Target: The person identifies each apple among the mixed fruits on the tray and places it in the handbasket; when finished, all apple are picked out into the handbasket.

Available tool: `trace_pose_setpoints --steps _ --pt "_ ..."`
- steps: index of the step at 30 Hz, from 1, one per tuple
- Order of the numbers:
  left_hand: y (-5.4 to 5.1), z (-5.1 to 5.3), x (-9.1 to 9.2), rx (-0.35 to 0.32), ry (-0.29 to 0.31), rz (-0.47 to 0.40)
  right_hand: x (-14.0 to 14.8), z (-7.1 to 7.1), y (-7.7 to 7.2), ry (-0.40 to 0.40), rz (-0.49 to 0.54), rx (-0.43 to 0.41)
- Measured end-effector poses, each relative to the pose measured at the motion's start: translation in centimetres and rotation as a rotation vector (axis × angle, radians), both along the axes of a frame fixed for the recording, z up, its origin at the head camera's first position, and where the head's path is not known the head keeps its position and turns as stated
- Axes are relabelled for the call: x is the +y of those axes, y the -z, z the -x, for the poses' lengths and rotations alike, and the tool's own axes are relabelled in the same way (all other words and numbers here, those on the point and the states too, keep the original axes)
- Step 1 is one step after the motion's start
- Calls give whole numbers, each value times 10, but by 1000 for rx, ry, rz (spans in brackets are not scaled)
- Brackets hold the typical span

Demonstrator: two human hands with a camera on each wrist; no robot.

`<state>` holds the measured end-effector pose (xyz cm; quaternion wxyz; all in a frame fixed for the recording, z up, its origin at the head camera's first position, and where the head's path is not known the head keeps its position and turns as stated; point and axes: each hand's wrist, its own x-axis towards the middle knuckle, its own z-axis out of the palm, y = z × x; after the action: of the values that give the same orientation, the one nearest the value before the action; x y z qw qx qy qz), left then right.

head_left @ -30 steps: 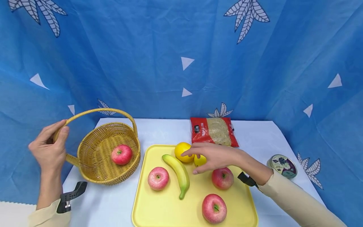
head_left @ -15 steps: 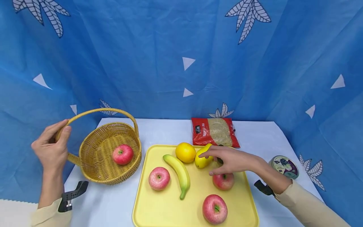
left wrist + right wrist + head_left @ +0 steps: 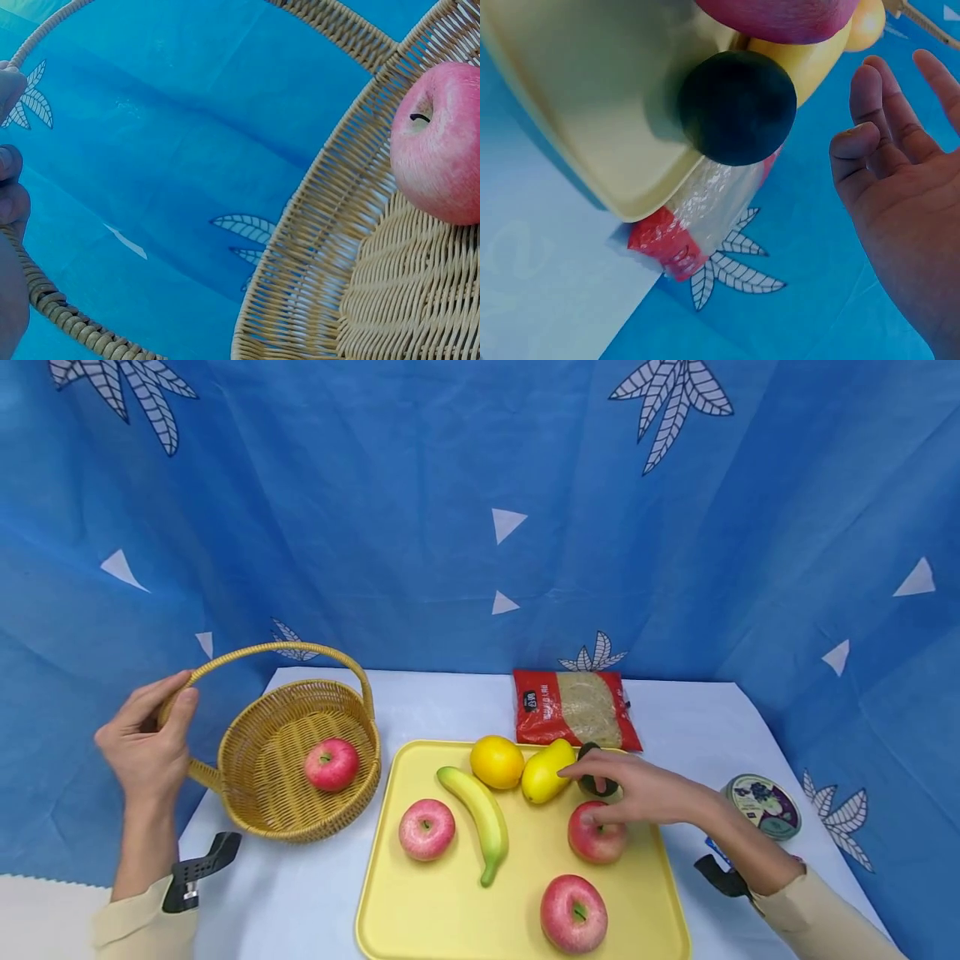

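Note:
My left hand (image 3: 150,739) grips the arched handle (image 3: 330,652) of a woven basket (image 3: 255,777). Inside that basket lies one red apple (image 3: 332,764), also large in the left wrist view (image 3: 442,150). Over the right side of a yellow tray (image 3: 450,918), my right hand (image 3: 637,787) hovers with fingers loosely extended and nothing held. Below and beside it are a red apple (image 3: 596,842) and a dark green round fruit, possibly an avocado (image 3: 739,109), partly hidden by the fingers in the head view. The index fingertip is close to a yellow pear-shaped fruit (image 3: 546,772).
Also on the tray are an orange-yellow round fruit (image 3: 497,762), a banana (image 3: 480,822) and two more apples, one left (image 3: 427,830) and one in front (image 3: 573,913). A red food packet (image 3: 577,710) lies behind the tray. A round tin (image 3: 765,806) stands at the right.
My right hand has moved right, from over the yellow fruits to over the right-hand apple and dark fruit. The left hand keeps its grip on the basket handle.

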<state>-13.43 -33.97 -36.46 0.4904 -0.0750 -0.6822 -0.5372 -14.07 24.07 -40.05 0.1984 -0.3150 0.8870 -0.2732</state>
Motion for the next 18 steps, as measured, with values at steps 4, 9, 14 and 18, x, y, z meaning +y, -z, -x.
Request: trace_pose_setpoints --steps 4,9,14,18 --pt "1 0 0 -7 -8 -3 7 -3 2 49 6 -11" --pt "2 0 -2 -6 -5 2 13 -6 8 72 -4 -20" --pt "1 0 -2 2 4 -3 20 -9 17 103 5 -57" --pt "0 0 -1 2 0 -1 23 -10 23 120 13 -97"
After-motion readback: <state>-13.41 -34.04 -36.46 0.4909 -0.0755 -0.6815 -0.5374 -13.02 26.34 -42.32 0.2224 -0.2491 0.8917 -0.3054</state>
